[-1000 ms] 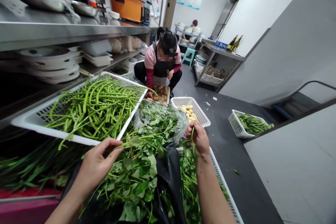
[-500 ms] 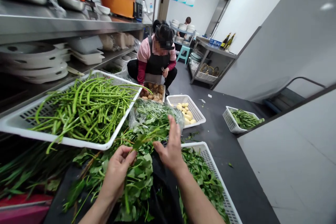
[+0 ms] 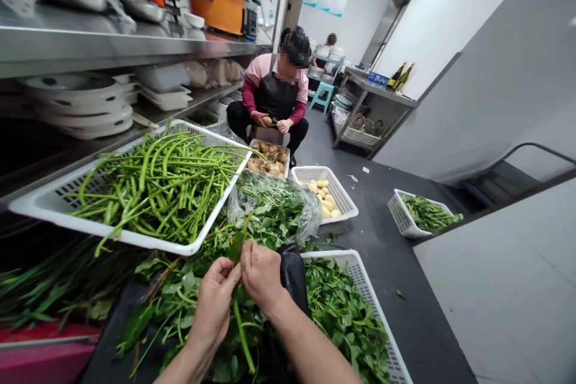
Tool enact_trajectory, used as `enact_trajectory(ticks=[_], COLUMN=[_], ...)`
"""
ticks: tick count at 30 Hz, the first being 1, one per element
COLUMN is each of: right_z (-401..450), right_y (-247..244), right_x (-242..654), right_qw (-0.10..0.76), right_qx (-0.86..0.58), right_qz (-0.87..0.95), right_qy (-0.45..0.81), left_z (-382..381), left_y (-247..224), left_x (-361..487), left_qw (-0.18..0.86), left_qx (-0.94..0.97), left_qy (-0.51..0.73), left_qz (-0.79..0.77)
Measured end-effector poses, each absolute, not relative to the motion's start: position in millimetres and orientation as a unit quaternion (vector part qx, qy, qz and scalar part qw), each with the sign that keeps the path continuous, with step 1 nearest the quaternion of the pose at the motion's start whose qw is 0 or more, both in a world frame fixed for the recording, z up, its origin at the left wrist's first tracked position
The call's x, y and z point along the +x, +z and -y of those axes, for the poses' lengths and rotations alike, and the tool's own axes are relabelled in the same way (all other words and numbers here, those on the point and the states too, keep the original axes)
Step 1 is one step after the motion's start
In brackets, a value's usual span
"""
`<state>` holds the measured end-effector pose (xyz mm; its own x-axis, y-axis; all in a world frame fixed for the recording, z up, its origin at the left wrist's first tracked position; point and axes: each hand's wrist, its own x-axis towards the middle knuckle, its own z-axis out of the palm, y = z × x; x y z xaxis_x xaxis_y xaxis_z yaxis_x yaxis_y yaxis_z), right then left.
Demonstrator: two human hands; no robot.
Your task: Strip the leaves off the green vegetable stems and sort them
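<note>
My left hand (image 3: 216, 294) pinches a leafy green stem (image 3: 243, 333) whose lower end hangs below the fingers. Right beside it, my right hand (image 3: 261, 270) is closed on the upper part of the same stem, the two hands touching. Under and around both hands lies a heap of leafy greens (image 3: 180, 294), partly covered by my forearms. Behind the hands, more greens fill a clear plastic bag (image 3: 310, 213). A white basket (image 3: 375, 297) of picked leaves stands to the right of my right forearm.
A white basket (image 3: 191, 249) of long green stems is at the left, beside a metal shelf (image 3: 180, 54). Beyond, a person (image 3: 281, 90) squats holding a potato over a box of potatoes (image 3: 270, 159). Peeled potatoes sit in a basket (image 3: 346, 195); another basket (image 3: 405, 222) of greens stands right.
My right hand has come down from its raised, open pose and closed on the stem beside my left hand. The squatting person has lifted a potato from the box. The view has shifted slightly.
</note>
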<state>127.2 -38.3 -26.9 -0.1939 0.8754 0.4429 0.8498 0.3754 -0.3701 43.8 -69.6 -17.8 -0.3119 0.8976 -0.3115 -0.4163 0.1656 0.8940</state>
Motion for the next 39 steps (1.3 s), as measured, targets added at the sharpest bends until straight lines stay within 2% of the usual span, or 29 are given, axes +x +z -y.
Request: enact_trajectory(ticks=[3, 6, 9, 12, 16, 19, 22, 29, 32, 35, 39], right_z=[47, 46, 34, 24, 31, 41, 46, 31, 31, 35, 33], right_y=[-38, -31, -17, -11, -18, -24, -21, -5, -12, -20, -20], right_x=[127, 133, 138, 136, 130, 134, 144, 151, 143, 138, 141], right_qw=[0.259, 0.23, 0.29, 0.337, 0.226, 0.132, 0.09, 0.227, 0.202, 0.175, 0.234], right_qx=[-0.515, -0.517, -0.571, -0.624, -0.571, -0.509, -0.473, -0.624, -0.585, -0.553, -0.596], right_qz=[0.816, 0.815, 0.737, 0.669, 0.774, 0.843, 0.872, 0.739, 0.78, 0.803, 0.738], right_qy=[0.049, 0.127, 0.219, 0.222, 0.157, 0.112, 0.092, 0.114, 0.094, 0.135, 0.214], left_z=[67, 62, 59, 59, 61, 62, 60, 59, 61, 61, 64], left_y=[-24, -26, -25, -23, -26, -33, -38, -29, -28, -34, -31], left_x=[38, 36, 39, 41, 39, 35, 32, 35, 34, 34, 36], left_qw=[0.538, 0.518, 0.47, 0.431, 0.397, 0.428, 0.453, 0.377, 0.346, 0.332, 0.288], left_qx=[0.214, 0.245, 0.293, 0.345, 0.356, 0.345, 0.315, 0.378, 0.411, 0.434, 0.515], left_qy=[0.603, 0.605, 0.61, 0.601, 0.612, 0.601, 0.603, 0.61, 0.602, 0.582, 0.533], left_qz=[-0.549, -0.553, -0.567, -0.578, -0.584, -0.58, -0.575, -0.585, -0.59, -0.602, -0.606])
